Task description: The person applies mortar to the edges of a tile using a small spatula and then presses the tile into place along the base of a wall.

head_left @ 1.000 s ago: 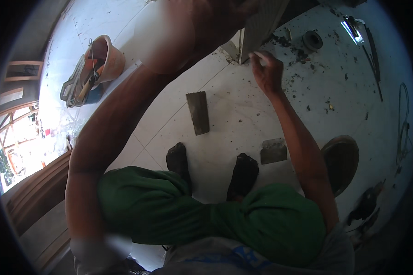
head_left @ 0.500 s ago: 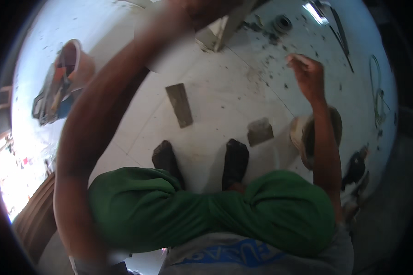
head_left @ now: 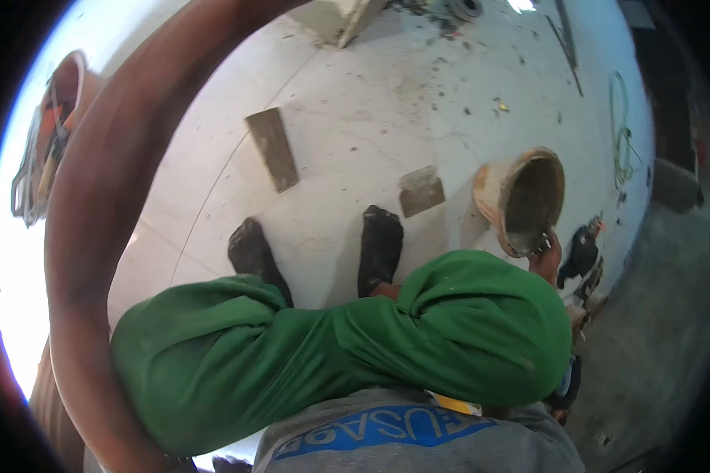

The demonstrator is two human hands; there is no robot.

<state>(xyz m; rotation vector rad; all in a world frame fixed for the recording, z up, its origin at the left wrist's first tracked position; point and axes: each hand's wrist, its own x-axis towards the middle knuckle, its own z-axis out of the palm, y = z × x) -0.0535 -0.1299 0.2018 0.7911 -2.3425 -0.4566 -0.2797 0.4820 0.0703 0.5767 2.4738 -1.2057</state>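
My right hand point(head_left: 546, 258) is at the near rim of a tilted, mortar-stained bucket point(head_left: 487, 193), fingers hooked over the edge. The bucket's round mouth leans toward the right, and its inner wall is coated grey. My left forearm point(head_left: 106, 197) reaches up past the top edge of the picture, so the left hand is out of sight. Between my dark-covered feet and the bucket lies a small flat brownish piece point(head_left: 422, 193) with a paler end. A longer rectangular grey-brown block point(head_left: 274, 150) lies ahead of my left foot.
Another bucket point(head_left: 69, 79), with tools beside it, stands at far left. Crumbs of debris and a dark round object point(head_left: 465, 8) lie at the far side. On the right are a green cord point(head_left: 622, 134), a long dark bar point(head_left: 566, 39) and a dark object point(head_left: 582, 251).
My right hand has come down and back from above the floor to the bucket's rim. The left hand has passed out at the top. The view has shifted, and the scene sits further left.
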